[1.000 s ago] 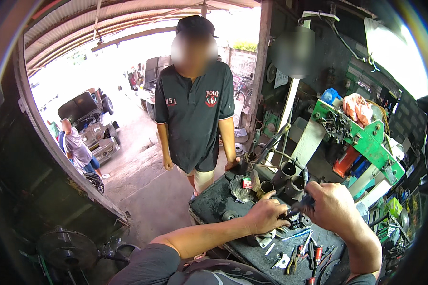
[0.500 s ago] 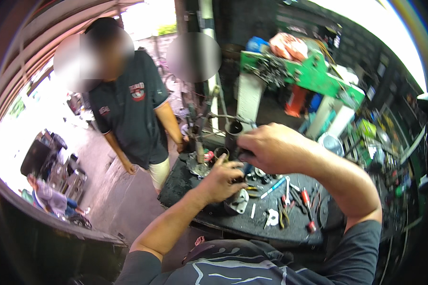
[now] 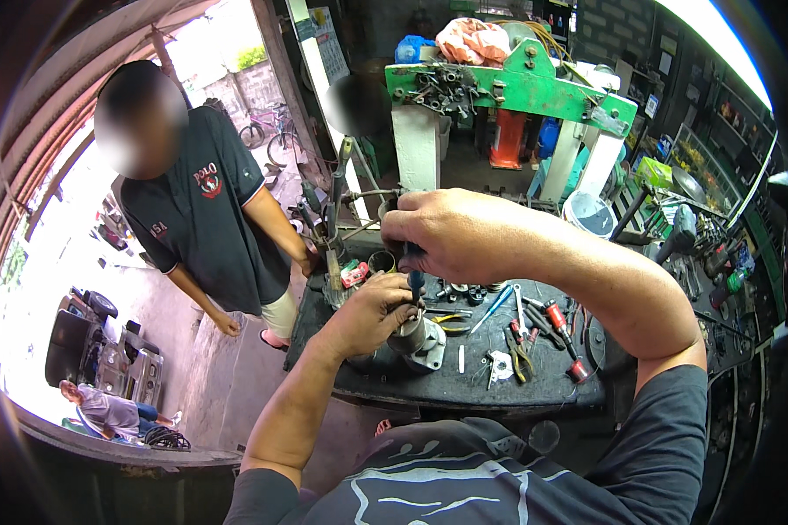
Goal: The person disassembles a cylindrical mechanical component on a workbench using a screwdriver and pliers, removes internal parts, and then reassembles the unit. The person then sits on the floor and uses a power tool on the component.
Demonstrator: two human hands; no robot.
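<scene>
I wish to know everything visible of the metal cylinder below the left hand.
The metal cylinder looks dull grey, with a paler, irregular flange at its base. It stands roughly upright on the black workbench, near the front edge. The left hand seems to touch its top and hides much of that end.

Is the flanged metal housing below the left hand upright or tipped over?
Upright: its flange sits on the black bench, and its cylindrical body rises toward the left hand.

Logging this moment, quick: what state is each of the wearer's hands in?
Left hand: fingers bent at the top of the metal cylinder; grip unclear.
Right hand: closed, holding a dark tool.
</scene>
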